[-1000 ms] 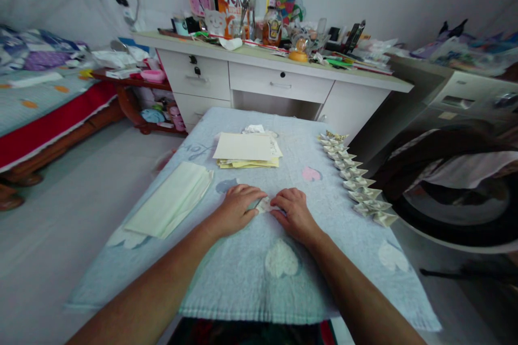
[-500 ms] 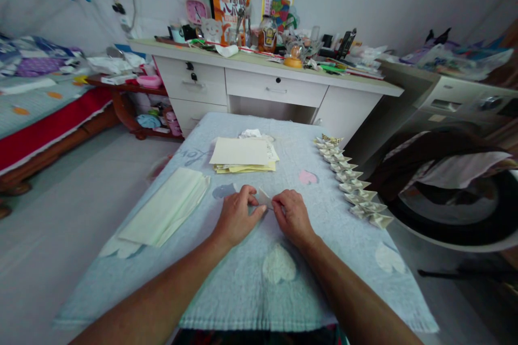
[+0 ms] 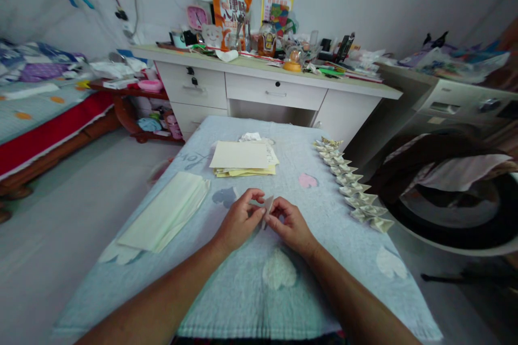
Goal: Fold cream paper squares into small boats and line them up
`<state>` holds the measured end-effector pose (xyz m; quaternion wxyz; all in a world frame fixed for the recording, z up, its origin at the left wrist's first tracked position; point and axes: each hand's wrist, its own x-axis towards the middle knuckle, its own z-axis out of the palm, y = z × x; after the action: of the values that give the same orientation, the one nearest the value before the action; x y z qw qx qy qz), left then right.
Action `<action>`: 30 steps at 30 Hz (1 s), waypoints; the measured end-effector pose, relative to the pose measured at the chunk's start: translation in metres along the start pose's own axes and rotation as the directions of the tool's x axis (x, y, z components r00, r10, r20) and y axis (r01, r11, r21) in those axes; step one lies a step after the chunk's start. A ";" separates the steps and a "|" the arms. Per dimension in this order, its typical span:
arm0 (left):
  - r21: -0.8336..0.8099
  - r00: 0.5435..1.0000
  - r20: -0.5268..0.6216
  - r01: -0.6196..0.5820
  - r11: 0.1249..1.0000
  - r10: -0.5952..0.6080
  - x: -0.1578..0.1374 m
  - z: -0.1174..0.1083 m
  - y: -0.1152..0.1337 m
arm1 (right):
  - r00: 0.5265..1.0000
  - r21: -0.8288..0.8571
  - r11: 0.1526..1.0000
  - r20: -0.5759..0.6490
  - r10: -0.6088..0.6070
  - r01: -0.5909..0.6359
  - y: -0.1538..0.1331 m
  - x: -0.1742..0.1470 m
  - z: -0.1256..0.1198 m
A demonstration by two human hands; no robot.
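Note:
A small folded piece of paper (image 3: 267,210) stands on edge between my two hands, over the middle of the cloth-covered table. My left hand (image 3: 243,215) pinches it from the left with thumb and fingers. From the other side my right hand (image 3: 289,222) grips it, its fingers curled behind the paper. Just beyond my hands lies a stack of cream and yellow paper sheets (image 3: 240,155). Long pale green folded sheets (image 3: 165,211) rest to the left. Along the right side runs a row of folded paper boats (image 3: 351,187), set closely one behind another.
The table wears a light blue cloth (image 3: 226,296) with heart patterns. Behind it stands a white desk (image 3: 275,89) crowded with jars, a snack bag (image 3: 230,11) and a pink clock (image 3: 197,17). A washing machine (image 3: 465,118) with laundry in its open door is at the right; a bed (image 3: 52,118) is at the left.
The folded paper has been raised and turned from lying slanted to standing edge-on between my fingers. My right hand has rotated slightly and moved closer to my left. The view has shifted a little.

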<state>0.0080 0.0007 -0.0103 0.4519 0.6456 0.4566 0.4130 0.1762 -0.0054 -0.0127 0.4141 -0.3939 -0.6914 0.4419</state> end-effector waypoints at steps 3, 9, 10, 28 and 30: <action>0.020 1.000 0.017 -0.006 1.000 0.005 -0.002 0.000 0.002 | 1.000 0.129 0.991 0.012 0.024 -0.026 0.006 0.001 0.000; 0.071 0.977 0.124 -0.184 0.980 0.174 -0.004 -0.004 0.007 | 0.997 0.246 0.966 0.013 0.075 -0.076 0.008 0.001 -0.002; 0.072 0.973 0.137 -0.195 0.978 0.184 -0.004 -0.004 0.007 | 0.997 0.256 0.963 0.019 0.079 -0.081 0.008 0.001 -0.002; -0.200 0.984 0.172 0.086 0.976 -0.051 0.000 -0.007 -0.002 | 0.998 0.272 0.960 0.011 0.067 -0.068 0.009 -0.002 -0.005; -0.208 0.985 0.163 0.084 0.975 -0.050 0.000 -0.007 -0.002 | 0.998 0.254 0.966 -0.029 0.054 -0.045 0.007 -0.002 -0.004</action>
<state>0.0005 0.0025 -0.0106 0.5671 0.6078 0.3941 0.3920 0.1818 -0.0041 -0.0186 0.4624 -0.3626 -0.6117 0.5297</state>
